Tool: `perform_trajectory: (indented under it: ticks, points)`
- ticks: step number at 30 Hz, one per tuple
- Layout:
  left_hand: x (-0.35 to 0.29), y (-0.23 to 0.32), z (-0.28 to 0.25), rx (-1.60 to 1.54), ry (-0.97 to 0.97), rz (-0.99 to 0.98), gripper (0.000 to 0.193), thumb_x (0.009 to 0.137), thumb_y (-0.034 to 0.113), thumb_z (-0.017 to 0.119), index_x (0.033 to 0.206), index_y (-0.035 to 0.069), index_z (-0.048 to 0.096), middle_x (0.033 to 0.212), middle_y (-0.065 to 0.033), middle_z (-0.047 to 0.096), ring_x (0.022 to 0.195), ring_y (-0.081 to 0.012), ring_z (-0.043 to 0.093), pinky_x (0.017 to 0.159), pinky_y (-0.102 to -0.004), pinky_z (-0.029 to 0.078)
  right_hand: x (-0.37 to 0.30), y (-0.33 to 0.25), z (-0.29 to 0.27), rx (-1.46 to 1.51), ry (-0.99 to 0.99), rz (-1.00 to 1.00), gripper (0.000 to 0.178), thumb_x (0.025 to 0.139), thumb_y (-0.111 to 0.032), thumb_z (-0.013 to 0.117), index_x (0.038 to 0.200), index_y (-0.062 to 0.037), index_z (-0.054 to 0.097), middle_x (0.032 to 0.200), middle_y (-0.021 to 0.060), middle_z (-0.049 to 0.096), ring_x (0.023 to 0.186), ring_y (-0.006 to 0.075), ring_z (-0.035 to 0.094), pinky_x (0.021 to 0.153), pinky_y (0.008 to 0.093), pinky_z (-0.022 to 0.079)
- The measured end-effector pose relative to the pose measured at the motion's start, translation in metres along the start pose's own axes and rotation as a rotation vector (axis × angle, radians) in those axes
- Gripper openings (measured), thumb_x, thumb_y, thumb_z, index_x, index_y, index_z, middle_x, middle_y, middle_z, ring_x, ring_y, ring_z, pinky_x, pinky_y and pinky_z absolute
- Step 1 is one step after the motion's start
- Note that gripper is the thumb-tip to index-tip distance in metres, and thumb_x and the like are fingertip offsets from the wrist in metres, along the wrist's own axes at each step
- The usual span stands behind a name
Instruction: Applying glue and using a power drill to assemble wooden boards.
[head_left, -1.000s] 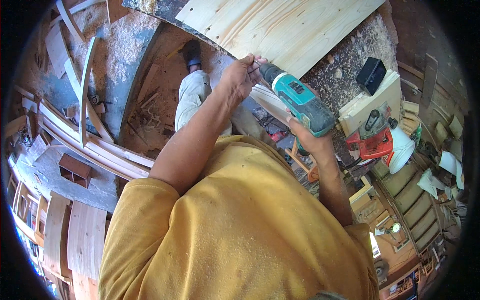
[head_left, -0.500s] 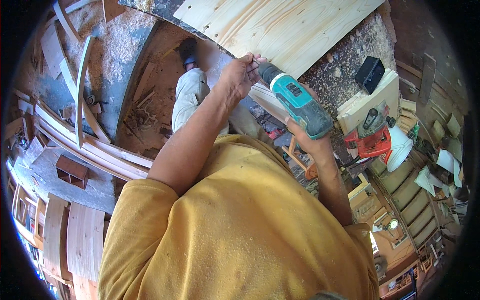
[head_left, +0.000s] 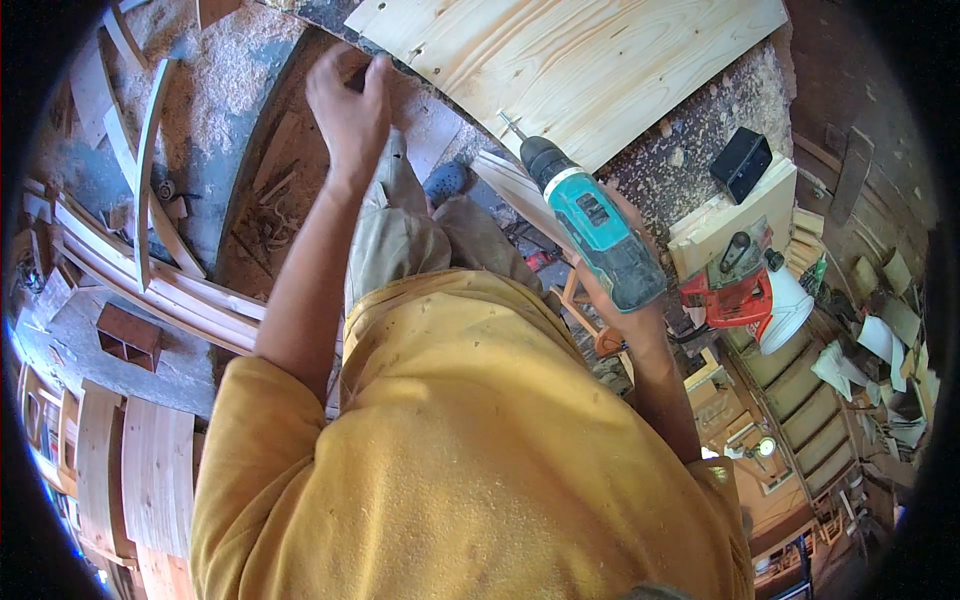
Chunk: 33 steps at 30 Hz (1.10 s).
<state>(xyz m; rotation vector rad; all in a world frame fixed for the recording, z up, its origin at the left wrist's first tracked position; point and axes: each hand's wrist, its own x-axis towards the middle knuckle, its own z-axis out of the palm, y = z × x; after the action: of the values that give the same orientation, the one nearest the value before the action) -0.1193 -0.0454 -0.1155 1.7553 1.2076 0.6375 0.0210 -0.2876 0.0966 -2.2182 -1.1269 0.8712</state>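
My right hand [head_left: 622, 292] is wrapped round a teal and black cordless drill [head_left: 600, 228]. From its black chuck a thin metal bit or screw [head_left: 512, 126] points up and left. Its tip lies over the near edge of a pale wooden board [head_left: 560, 60]; whether it touches the wood I cannot tell. Well left of the drill, my left hand [head_left: 345, 112] is raised with thumb and fingers apart, slightly curled, nothing visible in them. It is nearest the board's left corner.
A red power tool [head_left: 735, 290] with a white attachment stands at the right, beside stacked boards [head_left: 735, 225] bearing a black box [head_left: 741, 163]. Curved wooden strips [head_left: 153, 165] lie at the left among sawdust. A shoe [head_left: 445, 183] shows below the board.
My left hand has let go at the drill's tip and swung away to the left. The bit or screw now shows over the board's edge. The drill has barely moved.
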Motion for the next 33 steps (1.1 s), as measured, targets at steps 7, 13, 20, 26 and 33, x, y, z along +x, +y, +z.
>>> perform_trajectory:
  ticks: [7, 13, 20, 26, 33]
  points:
    - [0.005, 0.054, 0.013, 0.371, -0.086, 0.590, 0.056, 0.074, 0.028, 0.074, 0.119, 0.003, 0.051, 0.120, -0.0193, 0.049, 0.109, -0.0362, 0.046, 0.091, -0.0449, 0.038, 0.000, -0.001, 0.006, 0.016, 0.041, 0.012, 0.055, 0.077, -0.003, 0.065, 0.128, -0.0039, 0.045, 0.122, 0.0163, 0.054, 0.107, 0.0309, 0.057, 0.088, 0.0365, 0.047]
    - [-0.099, 0.128, 0.004, -0.310, -0.453, 0.254, 0.066, 0.074, 0.054, 0.068, 0.114, 0.004, 0.053, 0.121, -0.0218, 0.047, 0.111, -0.0387, 0.046, 0.094, -0.0480, 0.038, -0.006, 0.004, 0.009, 0.141, 0.029, 0.171, 0.059, 0.077, -0.006, 0.067, 0.130, 0.0001, 0.043, 0.124, 0.0171, 0.053, 0.108, 0.0299, 0.056, 0.090, 0.0374, 0.046]
    - [-0.077, 0.182, 0.025, -0.538, -0.757, 0.763, 0.075, 0.065, 0.072, 0.061, 0.103, 0.008, 0.058, 0.098, -0.0089, 0.057, 0.092, -0.0246, 0.056, 0.081, -0.0390, 0.044, -0.015, 0.001, 0.016, 0.284, 0.051, 0.239, 0.064, 0.075, -0.011, 0.074, 0.130, -0.0024, 0.043, 0.123, 0.0152, 0.054, 0.108, 0.0266, 0.056, 0.092, 0.0352, 0.046]
    - [-0.076, 0.181, 0.035, -0.528, -0.729, 0.754, 0.063, 0.064, 0.066, 0.062, 0.091, 0.010, 0.058, 0.085, -0.0036, 0.055, 0.083, -0.0204, 0.056, 0.072, -0.0332, 0.044, -0.015, -0.001, 0.024, 0.210, 0.080, 0.314, 0.064, 0.075, -0.012, 0.074, 0.130, -0.0028, 0.043, 0.122, 0.0142, 0.054, 0.106, 0.0250, 0.057, 0.090, 0.0343, 0.047]
    - [0.067, 0.083, 0.005, 0.183, -0.323, 0.662, 0.077, 0.068, 0.053, 0.074, 0.125, 0.007, 0.050, 0.125, -0.0180, 0.050, 0.119, -0.0393, 0.041, 0.100, -0.0502, 0.032, -0.069, 0.031, 0.049, -0.027, 0.059, 0.389, 0.058, 0.080, -0.012, 0.071, 0.131, -0.0031, 0.043, 0.119, 0.0108, 0.057, 0.097, 0.0199, 0.061, 0.082, 0.0306, 0.051]
